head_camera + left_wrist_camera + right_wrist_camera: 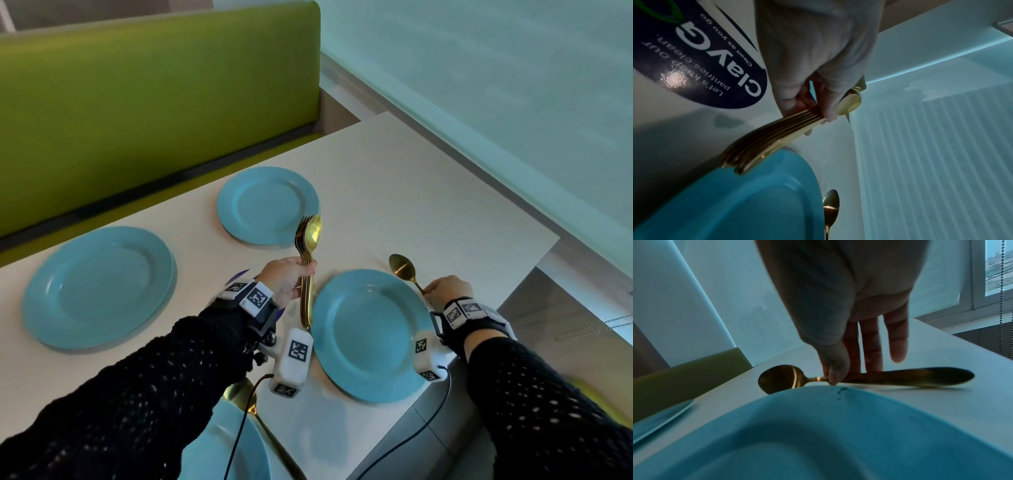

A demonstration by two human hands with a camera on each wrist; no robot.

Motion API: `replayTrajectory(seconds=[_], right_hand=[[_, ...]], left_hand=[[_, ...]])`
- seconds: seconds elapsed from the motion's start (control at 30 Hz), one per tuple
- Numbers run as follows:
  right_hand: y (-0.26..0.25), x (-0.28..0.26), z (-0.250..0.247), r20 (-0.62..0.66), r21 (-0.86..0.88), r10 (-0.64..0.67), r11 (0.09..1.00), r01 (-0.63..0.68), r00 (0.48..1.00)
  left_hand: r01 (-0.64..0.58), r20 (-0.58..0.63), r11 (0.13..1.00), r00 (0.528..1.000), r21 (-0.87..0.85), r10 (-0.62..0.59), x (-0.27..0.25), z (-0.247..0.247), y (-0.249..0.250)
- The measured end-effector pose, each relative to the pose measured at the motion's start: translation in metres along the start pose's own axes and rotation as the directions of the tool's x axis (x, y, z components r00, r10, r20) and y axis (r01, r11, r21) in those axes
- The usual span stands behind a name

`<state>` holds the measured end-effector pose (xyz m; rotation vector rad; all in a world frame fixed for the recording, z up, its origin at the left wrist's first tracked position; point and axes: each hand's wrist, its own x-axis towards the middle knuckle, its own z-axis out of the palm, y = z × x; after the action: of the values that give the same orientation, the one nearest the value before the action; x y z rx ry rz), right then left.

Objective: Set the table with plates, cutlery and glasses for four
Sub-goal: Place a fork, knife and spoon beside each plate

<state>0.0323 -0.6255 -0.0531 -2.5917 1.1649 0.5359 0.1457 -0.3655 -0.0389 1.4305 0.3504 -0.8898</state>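
Clearly the left hand (pixel 286 279) has its fingers (pixel 789 104) curled tight round a bundle of gold cutlery (pixel 307 260), held upright just left of the near plate (pixel 368 334). At that plate's right rim the right hand (pixel 445 289) pinches the spoon (pixel 404 270) by its neck on the tabletop (pixel 394 192). Only the right wrist view shows the other fingers (pixel 898 344) straight, and the left wrist view alone shows a dark printed sticker (pixel 701 61).

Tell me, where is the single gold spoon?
In the head view the spoon lies on the white table, beside the nearest blue plate's right rim, its handle pinched by the right hand.
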Motion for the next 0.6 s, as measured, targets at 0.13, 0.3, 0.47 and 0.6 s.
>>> replayTrajectory(seconds=[0.13, 0.3, 0.47, 0.6], right_hand=[[0.001, 0.005, 0.005, -0.013, 0.053, 0.029, 0.998, -0.029, 0.999], [0.000, 0.003, 0.010, -0.015, 0.062, 0.052, 0.997, -0.051, 0.999], [-0.002, 0.001, 0.011, -0.023, 0.063, 0.073, 0.995, -0.072, 0.997], [-0.001, 0.002, 0.013, -0.031, 0.069, 0.096, 0.993, -0.094, 0.995]], left_hand=[[0.002, 0.009, 1.000, 1.000, 0.004, -0.002, 0.000, -0.001, -0.001], [-0.006, 0.002, 1.000, 1.000, 0.004, 0.006, -0.002, -0.001, -0.001], [-0.011, 0.002, 1.000, 1.000, -0.007, 0.012, -0.007, 0.000, -0.001], [-0.017, 0.005, 1.000, 1.000, -0.016, 0.017, -0.010, 0.002, -0.002]])
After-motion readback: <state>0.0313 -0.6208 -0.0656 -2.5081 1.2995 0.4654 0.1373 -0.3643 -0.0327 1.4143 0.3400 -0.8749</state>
